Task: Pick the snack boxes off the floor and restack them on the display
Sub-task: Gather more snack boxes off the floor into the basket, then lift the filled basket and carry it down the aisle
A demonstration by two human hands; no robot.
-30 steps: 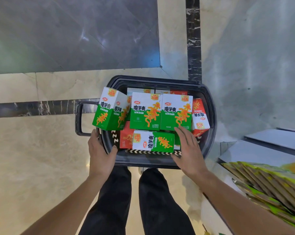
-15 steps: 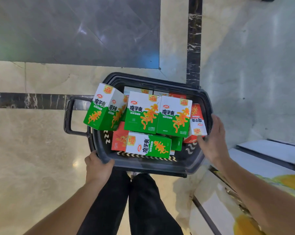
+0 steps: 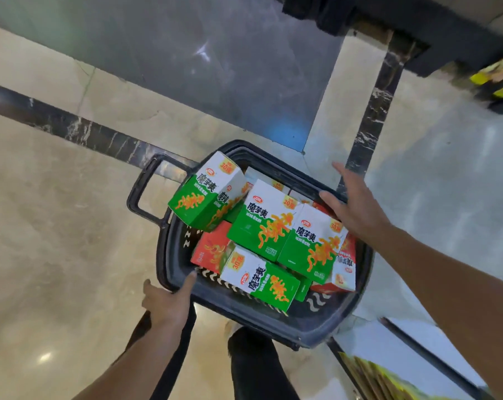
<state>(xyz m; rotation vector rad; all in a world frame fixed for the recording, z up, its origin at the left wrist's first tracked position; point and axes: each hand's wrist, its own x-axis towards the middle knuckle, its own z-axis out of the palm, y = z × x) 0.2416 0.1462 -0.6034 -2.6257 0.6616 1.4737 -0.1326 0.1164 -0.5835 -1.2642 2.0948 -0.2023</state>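
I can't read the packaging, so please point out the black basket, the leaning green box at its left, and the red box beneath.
black basket (image 3: 146, 194): head view, its side handle.
leaning green box (image 3: 199, 197): head view, printed front.
red box (image 3: 211, 251): head view, exposed face.

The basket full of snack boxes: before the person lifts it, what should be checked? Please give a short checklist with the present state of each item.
1. Left hand grips the near rim of the basket: ok.
2. Right hand grips the far rim: not ok, fingers lie straight on it.
3. Tilted green box sits inside the walls: not ok, it overhangs the left rim.
4. Other green boxes lie stable: cannot tell, loosely piled.
5. Side handle free: ok.
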